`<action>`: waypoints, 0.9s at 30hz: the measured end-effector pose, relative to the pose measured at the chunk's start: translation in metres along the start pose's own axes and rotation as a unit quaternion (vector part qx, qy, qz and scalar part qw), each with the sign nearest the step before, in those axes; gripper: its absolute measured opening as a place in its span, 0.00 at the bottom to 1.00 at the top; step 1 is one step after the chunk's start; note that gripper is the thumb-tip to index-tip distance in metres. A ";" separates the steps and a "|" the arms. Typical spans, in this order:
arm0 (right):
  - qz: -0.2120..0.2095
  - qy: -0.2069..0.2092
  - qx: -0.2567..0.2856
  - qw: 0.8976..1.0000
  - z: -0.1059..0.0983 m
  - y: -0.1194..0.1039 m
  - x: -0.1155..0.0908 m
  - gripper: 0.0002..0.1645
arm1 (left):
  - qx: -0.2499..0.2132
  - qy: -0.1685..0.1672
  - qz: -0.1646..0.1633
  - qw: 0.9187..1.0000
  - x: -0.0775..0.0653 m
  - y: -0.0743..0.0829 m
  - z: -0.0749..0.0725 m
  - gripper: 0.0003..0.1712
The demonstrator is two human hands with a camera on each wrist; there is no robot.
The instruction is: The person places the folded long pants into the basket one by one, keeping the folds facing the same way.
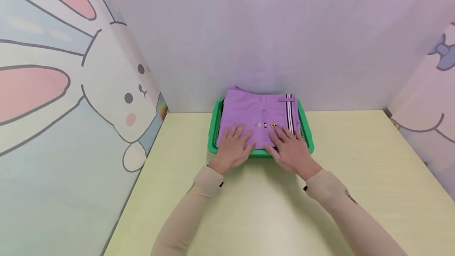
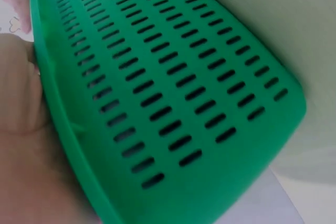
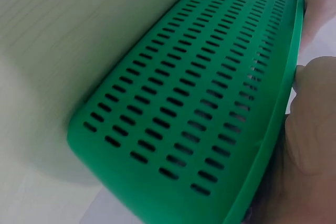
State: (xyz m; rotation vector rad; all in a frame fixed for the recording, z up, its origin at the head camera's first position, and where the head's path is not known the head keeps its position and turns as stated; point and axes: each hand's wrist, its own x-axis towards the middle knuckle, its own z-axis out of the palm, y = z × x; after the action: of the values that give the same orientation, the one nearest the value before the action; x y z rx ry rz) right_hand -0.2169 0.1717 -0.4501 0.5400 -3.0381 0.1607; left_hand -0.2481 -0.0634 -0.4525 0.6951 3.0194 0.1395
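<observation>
A folded purple garment (image 1: 249, 110) with black-and-white stripes on its right side lies in a green slotted plastic basket (image 1: 308, 135). My left hand (image 1: 232, 148) rests on the garment's near left part, fingers spread and straight. On the near right part lies my right hand (image 1: 292, 149), also flat with spread fingers, close to a small embroidered motif. Both wrists pass over the basket's near rim. In the left wrist view the basket's slotted side wall (image 2: 173, 77) fills the middle, and the right wrist view shows the same wall (image 3: 178, 98) from the other side.
The basket stands at the far edge of a pale wood-grain table (image 1: 263, 212), against a plain light backdrop (image 1: 270, 34). A panel with a cartoon rabbit (image 1: 117, 86) rises on the left, and another printed panel (image 1: 426, 98) on the right.
</observation>
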 end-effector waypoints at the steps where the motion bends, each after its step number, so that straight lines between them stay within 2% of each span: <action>1: 0.010 -0.004 0.006 1.000 -0.001 0.003 -0.001 0.46 | -0.003 0.004 -0.006 1.000 -0.001 -0.003 0.001 0.38; 5: 0.042 -0.013 0.031 0.999 -0.005 0.014 -0.007 0.48 | -0.019 0.006 -0.031 0.999 -0.003 -0.015 -0.002 0.39; 9: 0.051 -0.016 0.055 0.997 -0.013 0.024 -0.008 0.48 | -0.035 -0.003 -0.043 0.998 -0.002 -0.027 -0.014 0.39; 12: 0.041 -0.024 0.081 0.996 -0.024 0.029 -0.001 0.48 | -0.037 -0.008 -0.035 0.999 0.005 -0.034 -0.024 0.39; 16: 0.021 -0.037 0.092 0.995 -0.037 0.038 0.017 0.46 | -0.038 -0.018 -0.008 0.999 0.023 -0.043 -0.033 0.40; 21: -0.002 -0.075 0.082 0.994 -0.038 0.051 0.037 0.42 | -0.026 -0.042 0.001 0.999 0.040 -0.056 -0.034 0.38; 24: 0.004 -0.097 0.078 0.992 -0.034 0.061 0.042 0.42 | -0.017 -0.056 -0.003 0.998 0.042 -0.062 -0.031 0.38; 27: 0.024 -0.104 0.079 0.991 -0.032 0.071 0.040 0.43 | -0.032 -0.058 -0.016 0.998 0.041 -0.067 -0.030 0.39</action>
State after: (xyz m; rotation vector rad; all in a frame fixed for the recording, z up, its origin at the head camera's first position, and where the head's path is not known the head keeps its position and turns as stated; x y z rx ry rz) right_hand -0.2784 0.2280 -0.4217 0.5244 -3.2621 0.3738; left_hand -0.3162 -0.1082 -0.4301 0.6272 2.8994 0.1854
